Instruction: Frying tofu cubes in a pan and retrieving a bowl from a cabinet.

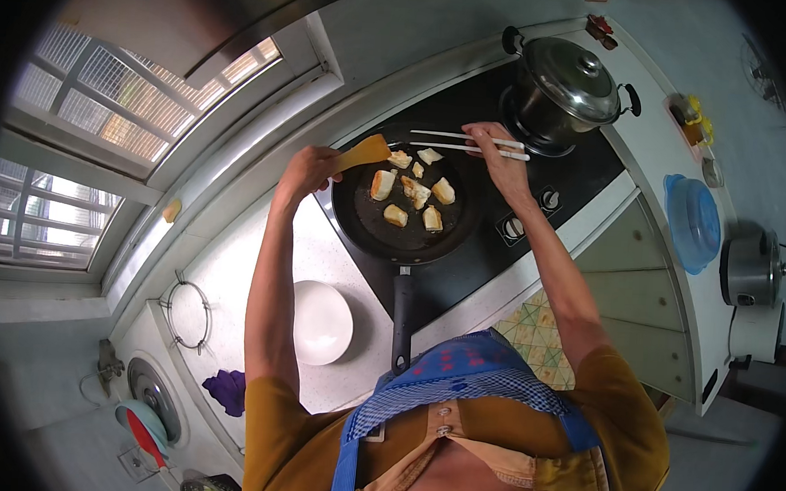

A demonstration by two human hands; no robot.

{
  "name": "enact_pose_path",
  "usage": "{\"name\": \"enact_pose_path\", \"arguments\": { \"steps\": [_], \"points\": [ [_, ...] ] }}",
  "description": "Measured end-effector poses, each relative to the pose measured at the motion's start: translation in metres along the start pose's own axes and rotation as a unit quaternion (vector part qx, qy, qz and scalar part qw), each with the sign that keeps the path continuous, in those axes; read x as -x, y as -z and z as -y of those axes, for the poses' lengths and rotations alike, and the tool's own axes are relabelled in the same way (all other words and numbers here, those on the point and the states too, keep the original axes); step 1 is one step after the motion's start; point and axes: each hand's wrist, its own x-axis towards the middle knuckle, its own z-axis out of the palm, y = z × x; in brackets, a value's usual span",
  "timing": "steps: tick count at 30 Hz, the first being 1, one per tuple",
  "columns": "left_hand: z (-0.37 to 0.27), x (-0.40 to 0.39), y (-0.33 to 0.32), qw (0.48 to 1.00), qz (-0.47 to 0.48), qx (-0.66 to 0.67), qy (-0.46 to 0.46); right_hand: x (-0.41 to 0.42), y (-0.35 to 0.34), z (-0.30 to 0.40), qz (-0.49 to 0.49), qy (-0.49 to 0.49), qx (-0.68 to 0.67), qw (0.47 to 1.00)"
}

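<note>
In my left hand (310, 172) is a wooden spatula (364, 153), its flat blade over the far left rim of a black frying pan (367, 234). My right hand (498, 154) grips a pair of white chopsticks (438, 140), whose tips reach over the pan's far edge. Several browned pale chunks of food, perhaps tofu, lie spread in the pan; one browned chunk (383, 185) is near the left side and a ragged one (416, 192) is in the middle. The pan's dark handle (402, 323) points back toward my apron (453, 365).
A lidded steel pot (561, 87) stands on the hob (457, 295) at the far right, near the control knobs (514, 228). On the left counter are a white plate (322, 323), a wire ring stand (189, 315) and a purple cloth (227, 391). A blue lidded bowl (692, 223) sits right.
</note>
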Motion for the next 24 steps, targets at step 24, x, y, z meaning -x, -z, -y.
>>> {"name": "enact_pose_path", "arguments": {
  "steps": [24],
  "points": [
    [-0.03,-0.056,-0.043,0.983,0.045,-0.166,-0.069,0.045,0.035,-0.043,-0.089,-0.007,0.003,0.996]
  ]
}}
